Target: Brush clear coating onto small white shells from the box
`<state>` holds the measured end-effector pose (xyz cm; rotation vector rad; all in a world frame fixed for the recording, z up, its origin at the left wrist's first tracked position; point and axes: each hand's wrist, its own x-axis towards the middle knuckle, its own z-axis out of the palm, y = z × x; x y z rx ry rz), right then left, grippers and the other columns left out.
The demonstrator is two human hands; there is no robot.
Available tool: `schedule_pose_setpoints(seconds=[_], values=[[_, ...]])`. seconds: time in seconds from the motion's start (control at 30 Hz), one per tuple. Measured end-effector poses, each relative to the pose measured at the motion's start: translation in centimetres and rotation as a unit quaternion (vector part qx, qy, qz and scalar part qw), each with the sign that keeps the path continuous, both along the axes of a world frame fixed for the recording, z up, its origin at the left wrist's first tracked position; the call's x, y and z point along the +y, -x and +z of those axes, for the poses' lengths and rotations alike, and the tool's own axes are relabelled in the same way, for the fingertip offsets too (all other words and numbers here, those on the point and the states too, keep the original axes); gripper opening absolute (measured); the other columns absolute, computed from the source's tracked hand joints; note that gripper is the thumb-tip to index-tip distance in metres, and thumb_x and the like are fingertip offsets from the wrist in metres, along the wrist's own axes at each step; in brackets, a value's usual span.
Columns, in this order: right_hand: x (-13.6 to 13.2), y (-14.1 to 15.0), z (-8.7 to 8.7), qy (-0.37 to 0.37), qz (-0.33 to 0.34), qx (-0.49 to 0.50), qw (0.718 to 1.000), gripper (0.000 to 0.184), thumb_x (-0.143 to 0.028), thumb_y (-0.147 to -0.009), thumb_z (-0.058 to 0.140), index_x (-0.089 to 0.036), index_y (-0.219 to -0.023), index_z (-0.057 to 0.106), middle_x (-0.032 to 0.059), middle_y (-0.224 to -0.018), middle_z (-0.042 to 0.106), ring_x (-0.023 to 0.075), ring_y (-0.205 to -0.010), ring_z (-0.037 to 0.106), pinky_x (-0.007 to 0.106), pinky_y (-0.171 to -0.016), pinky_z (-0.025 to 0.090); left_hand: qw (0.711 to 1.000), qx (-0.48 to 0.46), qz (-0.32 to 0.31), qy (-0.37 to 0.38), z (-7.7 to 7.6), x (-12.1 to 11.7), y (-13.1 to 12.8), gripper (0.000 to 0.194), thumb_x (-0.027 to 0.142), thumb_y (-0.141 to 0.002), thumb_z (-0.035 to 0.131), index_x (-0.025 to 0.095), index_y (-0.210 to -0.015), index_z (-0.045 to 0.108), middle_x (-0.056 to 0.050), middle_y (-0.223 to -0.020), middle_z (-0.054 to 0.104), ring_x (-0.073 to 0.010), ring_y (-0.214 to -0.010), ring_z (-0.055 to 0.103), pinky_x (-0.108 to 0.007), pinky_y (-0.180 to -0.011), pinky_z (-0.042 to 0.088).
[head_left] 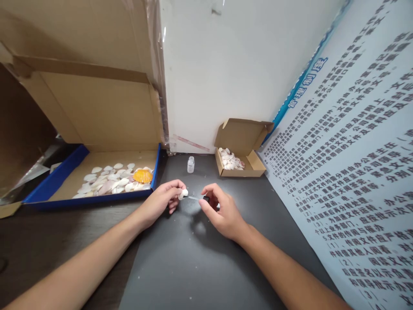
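Since the blue box [61,173] sits just beyond the left forearm, an outward swing of that arm could bump its front wall and shift the loose shells [111,181] and orange shell [142,175] inside. Next along, the left hand [163,197] is pinched on a white shell [184,193] above the dark mat [180,267]; too light a pinch could let it drop. A thin pale stem [192,198] spans the gap between the hands, and a sideways tug might bend it. Behind it the small bottle [191,165] stands upright, where a forward reach could tip it. The right hand [222,211] is closed on a black cap [205,198], so a jerk there would probably carry into the stem

As for what is unclear, the left fingers cover part of the white shell; I cannot tell whether the stem is a brush or a strand; the bottle's label is too small to read; the right fingers partly hide the cap; both forearms run out of view below
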<state>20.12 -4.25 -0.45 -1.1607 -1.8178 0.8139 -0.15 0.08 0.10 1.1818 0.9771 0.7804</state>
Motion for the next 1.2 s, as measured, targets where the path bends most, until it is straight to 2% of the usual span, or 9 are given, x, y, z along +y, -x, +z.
schedule_pose_setpoints(seconds=[0.1, 0.23, 0.4, 0.6, 0.77, 0.93, 1.07, 1.2], values=[[0.0, 0.1, 0.0, -0.013, -0.025, 0.010, 1.000, 0.013, -0.029, -0.088, 0.057, -0.022, -0.097, 0.051, -0.0068, -0.065, 0.043, 0.0109, -0.055, 0.045, 0.023, -0.055, 0.037, 1.000, -0.002, -0.003, -0.005, 0.0, 0.0, 0.0, 0.014, 0.033, -0.077, 0.060, 0.019, -0.077, 0.055, 0.009, -0.052, 0.034, -0.0082, -0.045, 0.028, -0.019, -0.042, 0.031], [0.1, 0.1, 0.0, -0.007, -0.025, 0.015, 1.000, 0.010, -0.030, -0.091, 0.051, -0.022, -0.098, 0.051, -0.0061, -0.065, 0.045, 0.0109, -0.055, 0.045, 0.023, -0.054, 0.036, 1.000, -0.012, -0.013, -0.015, 0.1, -0.1, 0.1, 0.015, 0.033, -0.077, 0.062, 0.019, -0.077, 0.055, 0.009, -0.053, 0.032, -0.0083, -0.047, 0.027, -0.019, -0.043, 0.032], [0.2, 0.1, 0.0, 0.005, -0.049, -0.015, 0.999, 0.013, -0.029, -0.085, 0.059, -0.022, -0.093, 0.050, -0.0083, -0.061, 0.040, 0.0103, -0.052, 0.044, 0.022, -0.052, 0.034, 1.000, 0.005, -0.010, -0.020, 0.4, -0.2, -0.1, 0.017, 0.035, -0.078, 0.062, 0.020, -0.077, 0.055, 0.010, -0.051, 0.030, -0.0091, -0.047, 0.028, -0.019, -0.044, 0.032], [0.2, 0.2, 0.0, 0.012, -0.024, 0.027, 0.999, 0.010, -0.032, -0.092, 0.051, -0.022, -0.094, 0.052, -0.0061, -0.063, 0.046, 0.0107, -0.052, 0.047, 0.023, -0.052, 0.037, 0.999, 0.012, -0.019, -0.027, 0.0, -0.1, 0.0, 0.016, 0.035, -0.077, 0.061, 0.020, -0.078, 0.054, 0.010, -0.050, 0.033, -0.0093, -0.046, 0.029, -0.019, -0.044, 0.033], [0.3, 0.2, -0.2, 0.001, -0.057, 0.000, 0.998, 0.014, -0.028, -0.084, 0.060, -0.022, -0.091, 0.050, -0.0078, -0.061, 0.043, 0.0098, -0.052, 0.043, 0.022, -0.051, 0.035, 0.999, 0.026, -0.020, -0.026, -0.1, -0.1, 0.0, 0.019, 0.036, -0.078, 0.061, 0.021, -0.077, 0.051, 0.009, -0.051, 0.036, -0.0088, -0.047, 0.031, -0.019, -0.045, 0.033], [0.2, 0.2, -0.3, 0.014, -0.026, 0.021, 0.999, 0.011, -0.032, -0.091, 0.052, -0.022, -0.095, 0.051, -0.0058, -0.065, 0.047, 0.0106, -0.054, 0.046, 0.023, -0.053, 0.037, 0.999, 0.024, -0.015, -0.036, -0.3, -0.1, 0.0, 0.017, 0.035, -0.079, 0.059, 0.021, -0.080, 0.048, 0.010, -0.050, 0.036, -0.0087, -0.045, 0.033, -0.019, -0.044, 0.034], [0.2, 0.3, -0.2, 0.018, -0.038, 0.004, 0.999, 0.015, -0.029, -0.086, 0.059, -0.021, -0.096, 0.051, -0.0068, -0.065, 0.045, 0.0103, -0.053, 0.046, 0.023, -0.053, 0.036, 0.998, 0.041, -0.012, -0.048, -0.6, -0.1, 0.1, 0.019, 0.036, -0.082, 0.059, 0.022, -0.082, 0.047, 0.011, -0.049, 0.039, -0.0082, -0.043, 0.033, -0.018, -0.042, 0.029], [0.2, 0.3, -0.1, 0.017, -0.025, 0.014, 0.999, 0.013, -0.028, -0.088, 0.056, -0.021, -0.097, 0.052, -0.0061, -0.066, 0.046, 0.0102, -0.054, 0.046, 0.023, -0.054, 0.038, 0.997, 0.043, -0.003, -0.065, -0.7, -0.1, 0.2, 0.023, 0.040, -0.083, 0.060, 0.021, -0.083, 0.046, 0.011, -0.050, 0.039, -0.0074, -0.044, 0.032, -0.018, -0.043, 0.028]])
